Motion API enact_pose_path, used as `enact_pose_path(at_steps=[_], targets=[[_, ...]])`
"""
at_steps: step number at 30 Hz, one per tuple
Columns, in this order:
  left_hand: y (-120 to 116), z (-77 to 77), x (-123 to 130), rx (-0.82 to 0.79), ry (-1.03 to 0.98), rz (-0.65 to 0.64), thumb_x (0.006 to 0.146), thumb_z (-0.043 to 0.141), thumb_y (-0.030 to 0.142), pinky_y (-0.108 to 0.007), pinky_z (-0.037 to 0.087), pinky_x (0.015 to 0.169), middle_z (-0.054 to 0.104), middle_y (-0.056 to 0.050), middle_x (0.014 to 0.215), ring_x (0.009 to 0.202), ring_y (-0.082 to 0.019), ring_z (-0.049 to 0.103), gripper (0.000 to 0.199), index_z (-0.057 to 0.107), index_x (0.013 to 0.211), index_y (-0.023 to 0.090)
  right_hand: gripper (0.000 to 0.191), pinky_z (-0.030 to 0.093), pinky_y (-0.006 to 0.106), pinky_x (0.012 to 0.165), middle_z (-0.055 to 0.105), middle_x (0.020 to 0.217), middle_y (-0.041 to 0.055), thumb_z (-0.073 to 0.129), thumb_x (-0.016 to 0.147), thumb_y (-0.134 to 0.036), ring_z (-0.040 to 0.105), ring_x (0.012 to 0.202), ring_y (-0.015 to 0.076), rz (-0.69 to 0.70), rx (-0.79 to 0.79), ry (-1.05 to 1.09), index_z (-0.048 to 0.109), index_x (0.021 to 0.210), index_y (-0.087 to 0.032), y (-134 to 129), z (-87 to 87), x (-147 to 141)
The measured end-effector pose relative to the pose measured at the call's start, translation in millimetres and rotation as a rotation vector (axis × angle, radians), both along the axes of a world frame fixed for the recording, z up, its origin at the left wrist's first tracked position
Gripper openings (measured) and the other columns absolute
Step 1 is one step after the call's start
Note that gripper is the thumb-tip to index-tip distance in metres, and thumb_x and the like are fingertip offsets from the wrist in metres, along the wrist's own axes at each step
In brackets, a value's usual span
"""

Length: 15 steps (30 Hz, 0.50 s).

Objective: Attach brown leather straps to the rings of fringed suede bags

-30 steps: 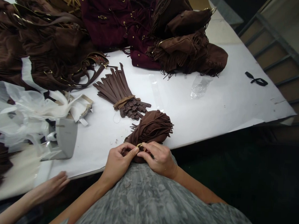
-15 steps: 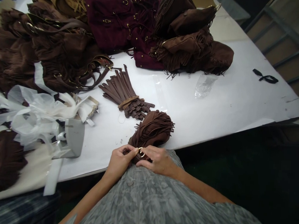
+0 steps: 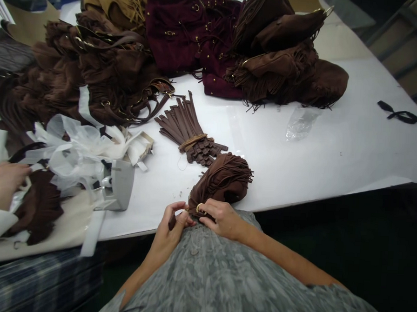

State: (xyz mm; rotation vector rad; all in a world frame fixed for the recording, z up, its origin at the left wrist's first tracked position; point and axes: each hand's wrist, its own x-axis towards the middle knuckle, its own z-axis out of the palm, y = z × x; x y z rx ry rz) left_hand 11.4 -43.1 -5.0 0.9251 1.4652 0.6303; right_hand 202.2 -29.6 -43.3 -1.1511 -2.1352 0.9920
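Note:
A brown fringed bag (image 3: 221, 177) lies bunched at the table's front edge, against my grey patterned clothing. At its near end shows a gold ring (image 3: 199, 207). My right hand (image 3: 223, 218) is closed on the bag at this ring, thumb below and fingertips on the metal. Just left of it, my left hand (image 3: 172, 225) has its fingers curled in a pinch around a dark brown strap (image 3: 172, 222), part of which shows in the palm. Where the strap meets the bag is hidden by my fingers.
Beyond the bag lies a banded bundle of brown strips (image 3: 192, 132). A grey tape dispenser (image 3: 120, 186) with white strips stands left. A co-worker's hand (image 3: 5, 182) touches brown material. Maroon bags (image 3: 180, 33) and brown bags (image 3: 90, 70) are piled behind. A black band (image 3: 399, 114) lies right.
My left hand has drawn slightly away from the ring, its fingers lower on the strap. The right hand stays at the ring. The view has swung left, and a co-worker's hand now shows.

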Motion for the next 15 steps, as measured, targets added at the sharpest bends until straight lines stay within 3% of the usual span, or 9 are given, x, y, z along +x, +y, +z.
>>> enact_pose_path(at_steps=[3, 7, 11, 15], targets=[[3, -3.7, -2, 0.109, 0.195, 0.053, 0.086, 0.056, 0.049, -0.031, 0.05, 0.061, 0.067, 0.001, 0.079, 0.054, -0.016, 0.064, 0.032, 0.04, 0.096, 0.023, 0.02, 0.049, 0.025, 0.072, 0.063, 0.089, 0.0058, 0.064, 0.085, -0.016, 0.061, 0.08, 0.0163, 0.007, -0.029, 0.003, 0.061, 0.105, -0.016, 2, -6.3, -2], [14, -6.9, -3, 0.197, 0.422, -0.074, 0.086, 0.057, 0.047, -0.027, 0.042, 0.054, 0.057, 0.006, 0.054, 0.042, -0.013, 0.052, 0.029, 0.042, 0.078, 0.023, 0.022, 0.05, 0.025, 0.074, 0.064, 0.09, 0.0063, 0.064, 0.084, -0.013, 0.061, 0.081, 0.0163, 0.03, -0.063, 0.012, 0.062, 0.106, -0.016, 8, -11.4, -3], [26, -3.4, -9, 0.182, 0.213, -0.093, 0.091, 0.05, 0.045, -0.025, 0.041, 0.055, 0.057, 0.002, 0.074, 0.057, -0.013, 0.051, 0.027, 0.053, 0.098, 0.02, 0.021, 0.051, 0.027, 0.075, 0.064, 0.088, 0.0059, 0.064, 0.083, -0.014, 0.061, 0.081, 0.0166, -0.019, -0.064, 0.055, 0.063, 0.104, -0.016, 14, -11.4, -1], [46, 13.0, -31, 0.262, 0.092, 0.019, 0.086, 0.057, 0.042, -0.025, 0.044, 0.064, 0.053, -0.002, 0.087, 0.07, -0.014, 0.048, 0.035, 0.059, 0.114, 0.02, 0.019, 0.051, 0.029, 0.077, 0.065, 0.09, 0.0065, 0.06, 0.086, -0.014, 0.062, 0.083, 0.017, -0.113, -0.02, 0.15, 0.063, 0.105, -0.017, 17, -7.6, 0]])
